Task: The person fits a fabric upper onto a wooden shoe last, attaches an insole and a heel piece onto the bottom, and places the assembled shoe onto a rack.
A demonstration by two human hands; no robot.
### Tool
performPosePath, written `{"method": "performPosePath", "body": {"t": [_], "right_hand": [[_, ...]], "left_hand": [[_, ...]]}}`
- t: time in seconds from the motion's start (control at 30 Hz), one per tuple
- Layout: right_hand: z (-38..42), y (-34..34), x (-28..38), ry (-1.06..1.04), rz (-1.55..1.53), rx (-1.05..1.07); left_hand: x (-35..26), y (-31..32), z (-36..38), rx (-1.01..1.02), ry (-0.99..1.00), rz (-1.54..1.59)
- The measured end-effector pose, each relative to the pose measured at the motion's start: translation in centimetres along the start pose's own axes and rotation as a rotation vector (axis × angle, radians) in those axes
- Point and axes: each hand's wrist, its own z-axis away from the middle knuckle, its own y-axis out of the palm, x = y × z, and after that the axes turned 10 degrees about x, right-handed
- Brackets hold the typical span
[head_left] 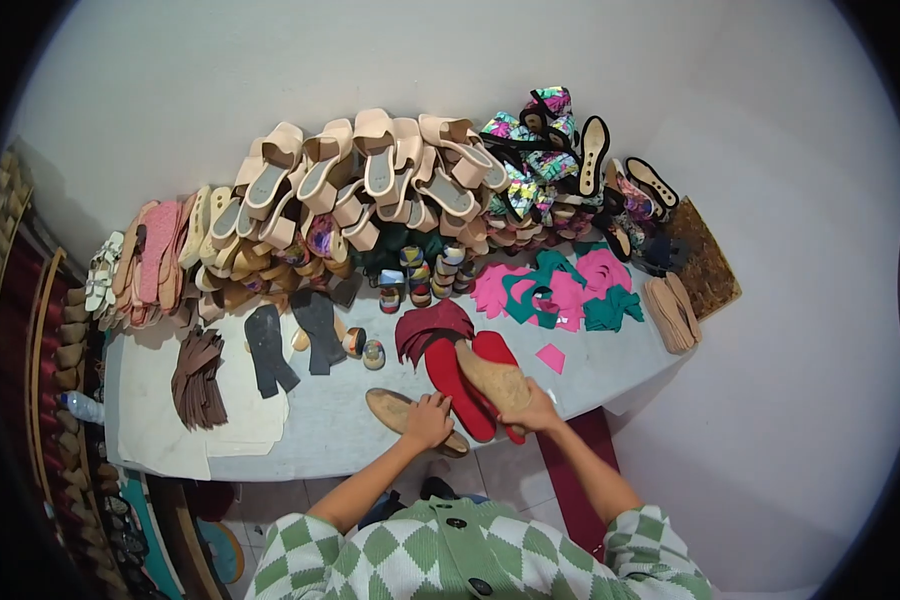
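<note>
My left hand (429, 420) is closed on a tan shoe sole (387, 405) that lies at the front edge of the table. A second tan sole (490, 378) is in my right hand (532, 408), slanted over the red soles. One long red sole (448, 378) lies between my hands, and another red sole (494, 346) shows partly under the tan one. Dark red straps (434, 328) are heaped at the far end of the red soles.
Heeled beige sandals (378, 150) are piled along the wall. Pink and teal pieces (555, 288) lie at the right, near tan soles (672, 313). Brown strips (200, 380) and dark grey pieces (267, 350) lie at the left. A bottle (82, 406) is beyond the left edge.
</note>
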Motion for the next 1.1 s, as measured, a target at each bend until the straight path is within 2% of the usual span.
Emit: {"method": "performPosePath", "body": {"t": [0.07, 0.1, 0.13, 0.2, 0.23, 0.33, 0.47, 0.57, 0.67, 0.87, 1.03, 1.1], "right_hand": [[0.2, 3.0, -1.7, -0.034, 0.004, -0.08], [1.2, 3.1, 0.2, 0.01, 0.027, -0.093], [2.4, 3.1, 2.2, 0.054, 0.052, -0.101], [2.9, 4.0, 2.2, 0.043, -0.021, -0.136], [3.2, 4.4, 2.3, 0.04, -0.058, -0.154], [4.3, 5.0, 4.2, 0.0, -0.041, -0.199], [4.9, 5.0, 7.2, -0.026, 0.041, -0.224], [4.6, 6.0, 9.4, -0.07, 0.062, -0.203], [3.8, 8.2, 11.8, -0.147, 0.105, -0.165], [1.5, 15.6, 15.0, -0.369, 0.062, 0.019], [1.4, 20.1, 16.6, -0.368, 0.067, 0.193], [1.2, 21.6, 15.6, -0.394, 0.074, 0.184]], "left_hand": [[0.1, -0.4, -0.2, -0.055, -0.011, 0.223], [0.1, -0.1, -0.5, -0.184, -0.012, 0.248], [0.1, 0.1, -1.3, -0.156, -0.068, 0.438], [0.6, 1.4, -3.2, -0.09, -0.188, 0.821], [1.1, 1.7, -4.2, 0.078, -0.17, 1.197], [1.3, 0.6, -5.3, 0.359, -0.287, 1.725], [0.9, -2.3, -3.2, 0.321, -0.225, 1.759], [1.0, -4.1, -1.1, 0.049, -0.235, 1.675], [3.0, -4.9, 1.6, -0.133, -0.278, 1.675], [9.8, -5.2, 8.8, -0.426, -0.489, 1.617], [12.8, -3.0, 13.2, -0.573, -0.613, 1.62], [13.9, -1.5, 14.1, -0.573, -0.632, 1.628]]}}
